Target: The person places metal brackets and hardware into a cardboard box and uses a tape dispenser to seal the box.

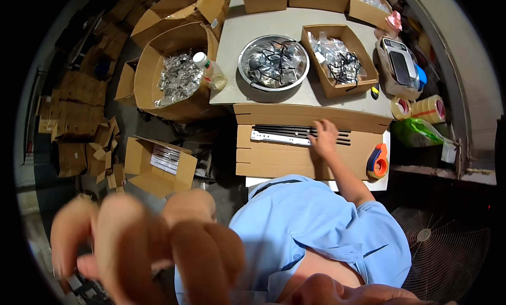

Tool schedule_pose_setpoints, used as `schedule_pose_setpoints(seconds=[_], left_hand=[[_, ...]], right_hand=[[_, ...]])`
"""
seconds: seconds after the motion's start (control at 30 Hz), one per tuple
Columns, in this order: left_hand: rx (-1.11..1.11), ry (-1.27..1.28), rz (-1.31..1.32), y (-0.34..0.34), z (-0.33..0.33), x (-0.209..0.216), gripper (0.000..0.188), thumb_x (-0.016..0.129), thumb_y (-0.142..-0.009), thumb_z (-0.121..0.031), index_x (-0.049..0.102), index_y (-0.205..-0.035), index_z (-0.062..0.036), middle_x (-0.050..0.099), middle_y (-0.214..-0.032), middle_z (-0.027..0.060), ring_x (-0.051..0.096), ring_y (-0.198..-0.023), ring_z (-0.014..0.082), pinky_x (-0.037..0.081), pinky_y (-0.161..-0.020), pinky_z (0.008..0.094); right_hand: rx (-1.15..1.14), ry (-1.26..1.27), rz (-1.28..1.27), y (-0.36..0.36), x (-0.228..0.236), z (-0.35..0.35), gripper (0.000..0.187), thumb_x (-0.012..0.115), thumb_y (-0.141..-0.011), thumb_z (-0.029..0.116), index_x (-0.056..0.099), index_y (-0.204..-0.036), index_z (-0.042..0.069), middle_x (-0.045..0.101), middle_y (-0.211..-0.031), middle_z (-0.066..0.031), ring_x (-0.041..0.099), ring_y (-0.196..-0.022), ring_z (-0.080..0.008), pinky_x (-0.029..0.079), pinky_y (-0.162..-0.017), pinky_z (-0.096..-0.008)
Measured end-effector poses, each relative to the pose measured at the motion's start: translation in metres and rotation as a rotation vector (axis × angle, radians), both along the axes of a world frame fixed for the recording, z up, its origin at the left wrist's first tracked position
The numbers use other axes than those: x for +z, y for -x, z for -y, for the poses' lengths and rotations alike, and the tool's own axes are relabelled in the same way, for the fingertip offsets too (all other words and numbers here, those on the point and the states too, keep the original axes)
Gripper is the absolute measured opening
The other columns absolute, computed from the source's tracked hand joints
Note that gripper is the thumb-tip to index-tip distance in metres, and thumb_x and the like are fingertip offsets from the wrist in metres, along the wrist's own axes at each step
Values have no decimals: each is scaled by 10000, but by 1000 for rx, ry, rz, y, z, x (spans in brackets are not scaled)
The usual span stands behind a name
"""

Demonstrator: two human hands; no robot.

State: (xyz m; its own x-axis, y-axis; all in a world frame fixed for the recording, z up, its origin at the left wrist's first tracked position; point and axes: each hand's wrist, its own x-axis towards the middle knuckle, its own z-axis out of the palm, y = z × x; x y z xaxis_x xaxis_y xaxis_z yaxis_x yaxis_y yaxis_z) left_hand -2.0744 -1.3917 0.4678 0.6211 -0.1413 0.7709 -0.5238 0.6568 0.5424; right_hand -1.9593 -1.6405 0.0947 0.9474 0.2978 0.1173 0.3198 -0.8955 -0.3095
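Note:
Long thin black rods [276, 129] lie side by side across a flat cardboard box [295, 165], next to a white metal rail [279, 139] with holes. My right hand [326, 138] is over their right half, its fingers curled round the rods and its thumb near the rail's end. Close to the camera, my left hand [142, 241] looms large and blurred at the lower left. Its fingers are bent, with gaps between them, and I see nothing held in it.
Beyond the cardboard, a metal bowl [244, 78] and an open box [337, 91] hold bagged hardware. A bottle [213, 75] stands by a large carton [153, 52] of metal parts. An orange-blue tape dispenser [377, 161] sits rightward. Rails fill a carton [141, 157]; a fan [443, 247] stands lower right.

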Motion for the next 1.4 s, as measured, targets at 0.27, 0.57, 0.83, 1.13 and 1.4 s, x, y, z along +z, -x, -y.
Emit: schedule_pose_setpoints(seconds=[0.27, 0.57, 0.83, 1.13, 1.4], left_hand=[[407, -706, -1064, -109, -52, -290, 405, 552, -878, -232, 470, -1211, -17, 531, -1147, 116, 505, -1077, 220, 391, -930, 313], [930, -1481, -988, -62, -32, -407, 762, 821, -556, -107, 474, -1234, -89, 433, -1177, 120, 377, -1127, 334, 342, -986, 379], [1070, -1396, -891, -55, -29, -415, 638, 793, -571, -88, 528, -1152, -83, 471, -1101, 130, 427, -1057, 331, 370, -934, 392], [1058, -1387, -814, -53, -30, -411, 474, 779, -601, -83, 570, -1026, -61, 474, -1092, 126, 453, -1034, 322, 392, -897, 391], [1036, -1447, -830, -53, -27, -410, 470, 777, -625, -100, 598, -1059, -84, 465, -1145, 118, 446, -1082, 316, 401, -908, 379]], right_hand=[[-387, -284, -168, 0, -73, 116, 753, 644, -783, 348, 277, -1373, 56, 169, -1406, -323, 163, -1313, -450, 157, -1081, -472], [-37, -141, -53, 29, -13, 51, 555, 779, -626, 248, 525, -1093, 89, 370, -1269, -200, 339, -1181, -416, 301, -992, -478], [121, -352, -32, 32, -26, 47, 288, 711, -667, 64, 551, -906, 53, 536, -948, -127, 483, -923, -339, 413, -805, -416], [230, -260, -151, -11, -5, 54, 270, 719, -667, 143, 588, -894, 80, 544, -948, -102, 499, -921, -310, 421, -803, -406], [211, -272, -95, -30, -15, -33, 167, 689, -682, 173, 627, -799, 72, 559, -813, -94, 562, -818, -282, 462, -717, -383]])
